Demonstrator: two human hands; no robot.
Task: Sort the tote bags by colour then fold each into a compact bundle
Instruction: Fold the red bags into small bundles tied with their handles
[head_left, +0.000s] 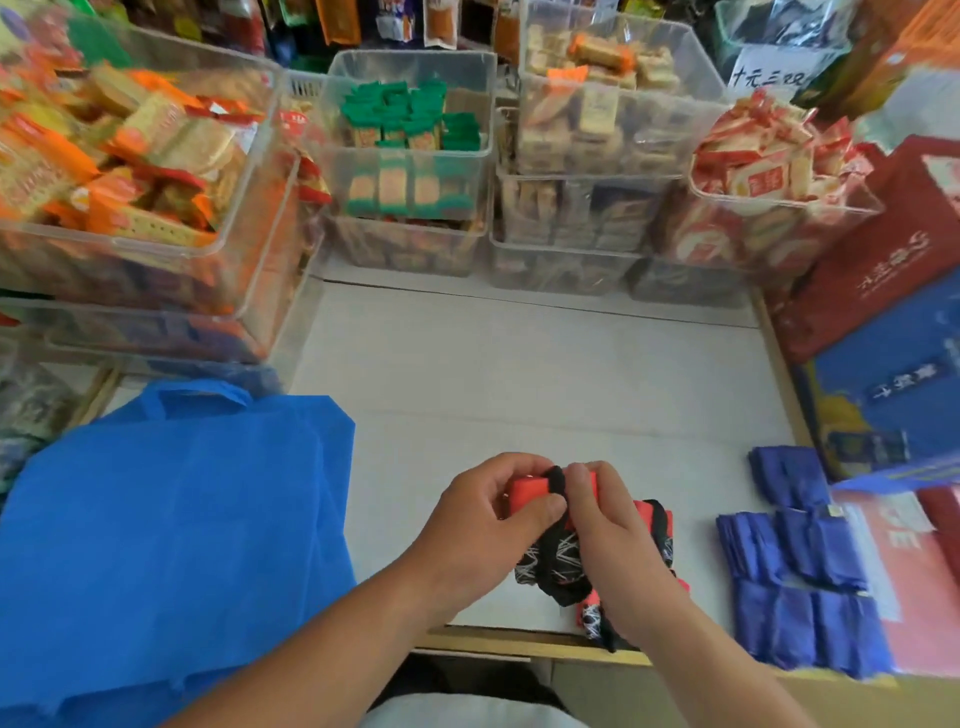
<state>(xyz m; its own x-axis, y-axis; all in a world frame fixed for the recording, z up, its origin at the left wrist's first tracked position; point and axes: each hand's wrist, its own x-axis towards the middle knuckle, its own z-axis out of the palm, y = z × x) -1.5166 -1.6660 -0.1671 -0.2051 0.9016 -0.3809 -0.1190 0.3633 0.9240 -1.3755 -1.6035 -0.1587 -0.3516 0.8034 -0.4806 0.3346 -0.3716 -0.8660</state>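
Both hands, left (483, 514) and right (618, 535), pinch the red tote bundle (530, 491).

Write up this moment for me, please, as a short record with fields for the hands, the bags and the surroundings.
Left hand: pinches the folded red end of the red and black tote bag
Right hand: grips the same bag beside the left hand
Bag state: partly folded, loose end reaching the near edge of the white tabletop
Unfolded: bright blue tote bag, flat, on the left
Folded: dark blue bundles, on the right
Behind: clear bins of packaged snacks
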